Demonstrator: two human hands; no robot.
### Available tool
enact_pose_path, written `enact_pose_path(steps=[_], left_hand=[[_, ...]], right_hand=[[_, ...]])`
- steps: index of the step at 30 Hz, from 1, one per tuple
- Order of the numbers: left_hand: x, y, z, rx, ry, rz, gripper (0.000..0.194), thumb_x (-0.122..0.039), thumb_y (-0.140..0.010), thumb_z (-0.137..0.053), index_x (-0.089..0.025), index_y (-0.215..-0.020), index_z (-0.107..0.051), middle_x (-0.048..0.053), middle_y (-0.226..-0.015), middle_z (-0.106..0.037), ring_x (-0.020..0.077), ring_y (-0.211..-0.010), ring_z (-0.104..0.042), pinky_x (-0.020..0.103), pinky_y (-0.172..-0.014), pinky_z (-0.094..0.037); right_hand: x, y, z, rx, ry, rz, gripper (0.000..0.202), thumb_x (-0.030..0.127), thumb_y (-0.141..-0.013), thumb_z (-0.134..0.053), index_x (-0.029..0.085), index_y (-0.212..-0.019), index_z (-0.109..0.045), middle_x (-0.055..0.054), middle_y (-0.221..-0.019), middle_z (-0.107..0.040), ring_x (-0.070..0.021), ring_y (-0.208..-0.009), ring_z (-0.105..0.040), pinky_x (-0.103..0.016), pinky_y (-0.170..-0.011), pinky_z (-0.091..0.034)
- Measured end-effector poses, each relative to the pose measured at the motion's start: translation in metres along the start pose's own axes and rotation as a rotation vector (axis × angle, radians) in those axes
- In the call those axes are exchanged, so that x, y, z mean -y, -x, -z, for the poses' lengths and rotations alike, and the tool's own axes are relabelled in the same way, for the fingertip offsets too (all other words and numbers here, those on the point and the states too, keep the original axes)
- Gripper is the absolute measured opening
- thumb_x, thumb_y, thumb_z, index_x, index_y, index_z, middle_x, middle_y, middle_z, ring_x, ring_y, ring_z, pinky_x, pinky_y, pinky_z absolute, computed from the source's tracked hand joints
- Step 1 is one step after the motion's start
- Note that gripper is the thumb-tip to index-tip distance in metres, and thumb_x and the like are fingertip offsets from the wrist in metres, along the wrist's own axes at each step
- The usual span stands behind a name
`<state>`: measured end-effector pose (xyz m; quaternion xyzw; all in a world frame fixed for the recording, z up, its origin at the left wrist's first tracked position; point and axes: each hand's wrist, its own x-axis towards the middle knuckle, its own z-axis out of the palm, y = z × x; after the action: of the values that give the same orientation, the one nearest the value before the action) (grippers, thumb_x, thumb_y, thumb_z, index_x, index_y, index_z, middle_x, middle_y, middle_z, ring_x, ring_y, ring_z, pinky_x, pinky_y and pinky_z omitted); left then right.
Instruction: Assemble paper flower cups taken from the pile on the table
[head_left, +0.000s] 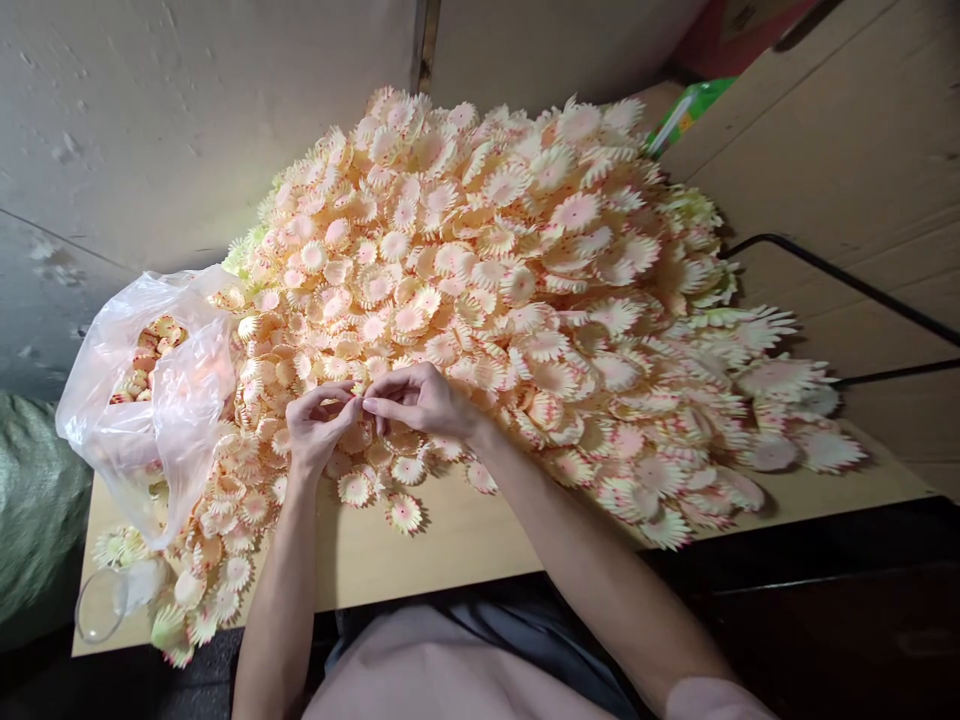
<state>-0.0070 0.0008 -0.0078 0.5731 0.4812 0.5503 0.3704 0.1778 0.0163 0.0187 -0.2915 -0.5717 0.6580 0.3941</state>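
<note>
Near the front edge of the pale wooden surface [450, 545], the left hand [315, 425] and right hand [420, 398] meet fingertip to fingertip, fingers closed on something small between them that cannot be made out. They sit at the foot of a big heap of cream-and-pink fabric flower petals [525, 260]. A clear plastic bag [161, 390] holding more petals slumps towards the left edge.

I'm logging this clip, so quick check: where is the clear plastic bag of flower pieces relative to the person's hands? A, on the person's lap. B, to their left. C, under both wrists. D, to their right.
B: the clear plastic bag sits at the table's left end, left of the left hand and right hand, which meet over the flower pile.
</note>
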Motion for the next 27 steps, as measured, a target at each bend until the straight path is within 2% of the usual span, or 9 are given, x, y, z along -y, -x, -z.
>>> enact_pose_path(steps=[21,24,27], left_hand=[[-0.002,-0.0006,-0.0018,-0.007,0.019,-0.004,0.021,-0.033,-0.069,-0.081,-0.015,-0.067,-0.07,0.009,-0.079,-0.076,0.0202,-0.081,-0.074,0.025,-0.064,-0.06],[-0.0044,-0.0007,-0.0018,-0.007,0.019,0.023,0.023,-0.035,-0.069,-0.081,-0.015,-0.068,-0.07,0.008,-0.078,-0.075,0.0203,-0.082,-0.074,0.025,-0.065,-0.06],[-0.007,-0.0004,-0.002,-0.001,0.053,0.079,0.023,-0.035,-0.071,-0.08,-0.014,-0.072,-0.07,0.006,-0.078,-0.074,0.0164,-0.076,-0.072,0.023,-0.064,-0.058]], right_hand=[[-0.0062,-0.0018,-0.0016,-0.028,-0.043,0.007,0.022,0.034,-0.076,-0.077,0.013,-0.079,-0.071,-0.002,-0.062,-0.07,-0.0139,-0.054,-0.067,-0.025,-0.057,-0.056],[-0.0057,-0.0014,-0.0015,-0.027,-0.041,0.011,0.023,0.035,-0.077,-0.076,0.013,-0.079,-0.071,-0.002,-0.062,-0.07,-0.0137,-0.054,-0.067,-0.025,-0.058,-0.056],[-0.0039,-0.0013,-0.0014,-0.019,-0.009,0.034,0.025,0.038,-0.08,-0.074,0.013,-0.084,-0.071,-0.002,-0.063,-0.07,-0.0133,-0.055,-0.066,-0.025,-0.06,-0.056]])
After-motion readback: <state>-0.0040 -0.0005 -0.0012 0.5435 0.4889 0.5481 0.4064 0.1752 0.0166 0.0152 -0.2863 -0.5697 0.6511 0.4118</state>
